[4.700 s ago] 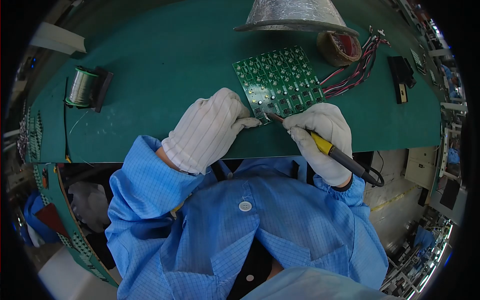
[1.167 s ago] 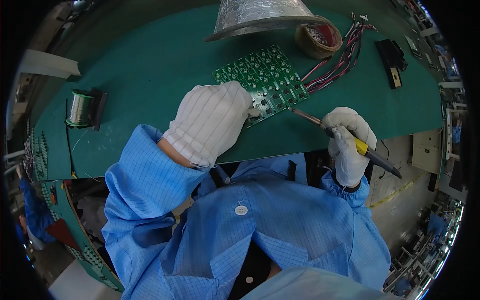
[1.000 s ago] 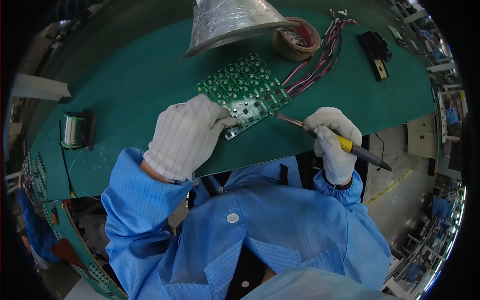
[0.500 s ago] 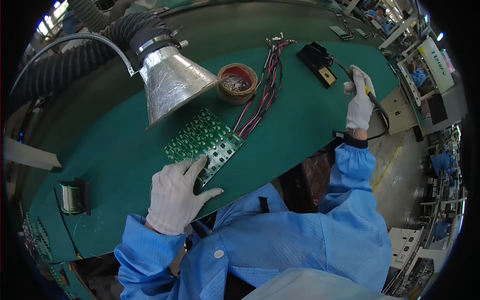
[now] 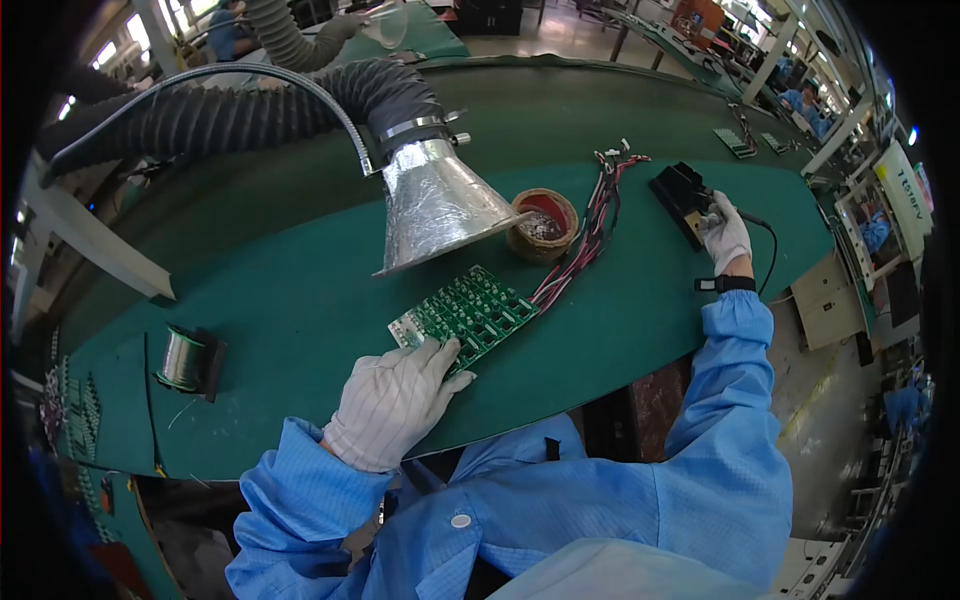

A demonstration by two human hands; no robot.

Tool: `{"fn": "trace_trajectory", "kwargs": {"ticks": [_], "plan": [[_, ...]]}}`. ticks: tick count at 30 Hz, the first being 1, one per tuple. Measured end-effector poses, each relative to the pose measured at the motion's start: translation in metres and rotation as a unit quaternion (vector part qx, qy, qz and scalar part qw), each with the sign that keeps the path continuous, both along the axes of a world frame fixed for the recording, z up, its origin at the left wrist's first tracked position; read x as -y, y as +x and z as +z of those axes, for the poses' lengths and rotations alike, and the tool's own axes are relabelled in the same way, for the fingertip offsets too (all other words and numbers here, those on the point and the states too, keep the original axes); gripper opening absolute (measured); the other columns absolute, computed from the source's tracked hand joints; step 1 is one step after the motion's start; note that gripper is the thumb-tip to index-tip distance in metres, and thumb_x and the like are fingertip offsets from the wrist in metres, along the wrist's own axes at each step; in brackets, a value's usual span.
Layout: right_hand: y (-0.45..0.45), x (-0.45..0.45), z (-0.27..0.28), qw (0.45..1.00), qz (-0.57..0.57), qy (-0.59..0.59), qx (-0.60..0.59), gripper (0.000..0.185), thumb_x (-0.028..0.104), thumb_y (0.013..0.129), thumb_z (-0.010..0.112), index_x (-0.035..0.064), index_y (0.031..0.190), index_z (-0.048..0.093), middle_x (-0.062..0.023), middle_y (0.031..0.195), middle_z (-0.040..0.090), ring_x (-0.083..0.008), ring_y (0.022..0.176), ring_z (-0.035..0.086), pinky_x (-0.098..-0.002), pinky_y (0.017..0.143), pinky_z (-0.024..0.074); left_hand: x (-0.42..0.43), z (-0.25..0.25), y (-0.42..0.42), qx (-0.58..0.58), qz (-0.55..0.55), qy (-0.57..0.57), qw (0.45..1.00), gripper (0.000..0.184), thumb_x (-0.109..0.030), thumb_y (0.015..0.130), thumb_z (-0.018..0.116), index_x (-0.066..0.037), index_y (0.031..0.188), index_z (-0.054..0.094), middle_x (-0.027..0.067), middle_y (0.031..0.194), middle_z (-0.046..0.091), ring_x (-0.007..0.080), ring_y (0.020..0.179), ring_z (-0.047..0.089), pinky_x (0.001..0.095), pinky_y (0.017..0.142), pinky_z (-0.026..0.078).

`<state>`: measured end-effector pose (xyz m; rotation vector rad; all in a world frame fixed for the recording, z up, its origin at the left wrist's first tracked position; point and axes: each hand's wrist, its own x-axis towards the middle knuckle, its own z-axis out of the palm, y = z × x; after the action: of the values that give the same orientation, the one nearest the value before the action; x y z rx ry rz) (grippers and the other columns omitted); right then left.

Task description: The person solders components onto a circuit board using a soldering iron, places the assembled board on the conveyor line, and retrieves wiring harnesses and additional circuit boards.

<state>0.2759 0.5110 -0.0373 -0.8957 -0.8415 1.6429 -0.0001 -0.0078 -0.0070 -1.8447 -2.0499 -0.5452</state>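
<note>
My left hand (image 5: pixel 390 405), in a white striped glove, lies on the near left part of a green circuit board (image 5: pixel 475 310). Its fingers are stretched out over the board, with the thumb apart at the near edge. Red, black and white wires (image 5: pixel 590 240) run from the board's right side toward the back. At the far right, my gloved right hand (image 5: pixel 727 235) is closed around a soldering iron (image 5: pixel 718 203). The iron's front end is at the black soldering iron stand (image 5: pixel 680 192); the tip is hidden.
A foil-covered fume hood (image 5: pixel 435 205) on a ribbed hose (image 5: pixel 200 118) hangs behind the board. Beside it stands a round brown pot (image 5: pixel 563 245) with greyish bits inside. A solder wire spool (image 5: pixel 183 358) sits at left on the green table mat (image 5: pixel 290 310). More boards (image 5: pixel 735 143) lie at the back right.
My view has shifted, so the bench appears lower and further right. My right hand has brought the soldering iron to its stand. My left thumb is closer to the fingers.
</note>
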Motion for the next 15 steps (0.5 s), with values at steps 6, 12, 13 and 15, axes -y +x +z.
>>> {"fn": "trace_trajectory", "kwargs": {"ticks": [6, 12, 13, 15], "plan": [[0.022, 0.013, -0.028, 0.994, 0.056, 0.012, -0.095, 0.015, 0.016, 0.101, 0.063, 0.0089, 0.113, 0.066, -0.0061, 0.107, 0.07, -0.0133, 0.078, 0.063, -0.0277, 0.067, 0.0522, 0.005, 0.016, -0.021, 0.091, 0.028, 0.065, 0.993, 0.025, -0.014, 0.085, 0.076, -0.005, 0.108, 0.072, 0.0088, 0.102, 0.075, 0.0232, 0.086, 0.071, 0.0368, 0.074, 0.055], [-0.009, 0.111, 0.006, 0.969, 0.216, 0.112, 0.053, 0.039, 0.018, 0.103, 0.058, -0.0002, 0.137, 0.055, -0.0063, 0.106, 0.067, -0.0092, 0.078, 0.053, -0.0237, 0.069, 0.0452, 0.003, 0.012, -0.035, 0.132, 0.01, 0.12, 0.984, 0.021, -0.011, 0.09, 0.069, -0.005, 0.11, 0.073, 0.0069, 0.109, 0.075, 0.0198, 0.088, 0.072, 0.032, 0.076, 0.056], [-0.026, 0.141, 0.019, 0.952, 0.234, 0.168, 0.1, 0.039, 0.017, 0.103, 0.057, -0.0009, 0.138, 0.054, -0.0069, 0.106, 0.067, -0.0088, 0.078, 0.053, -0.0234, 0.069, 0.045, 0.003, 0.012, -0.034, 0.134, 0.011, 0.118, 0.984, 0.021, -0.011, 0.09, 0.069, -0.005, 0.11, 0.073, 0.0069, 0.109, 0.075, 0.0198, 0.088, 0.072, 0.032, 0.076, 0.056], [-0.056, 0.203, 0.043, 0.91, 0.269, 0.247, 0.197, 0.048, 0.018, 0.097, 0.063, -0.0024, 0.14, 0.052, -0.0092, 0.115, 0.067, -0.0092, 0.083, 0.055, -0.0244, 0.076, 0.048, 0.004, 0.014, -0.033, 0.146, 0.033, 0.1, 0.984, 0.022, -0.013, 0.092, 0.068, -0.006, 0.112, 0.073, 0.0066, 0.107, 0.076, 0.0193, 0.088, 0.072, 0.0312, 0.077, 0.056]]}}
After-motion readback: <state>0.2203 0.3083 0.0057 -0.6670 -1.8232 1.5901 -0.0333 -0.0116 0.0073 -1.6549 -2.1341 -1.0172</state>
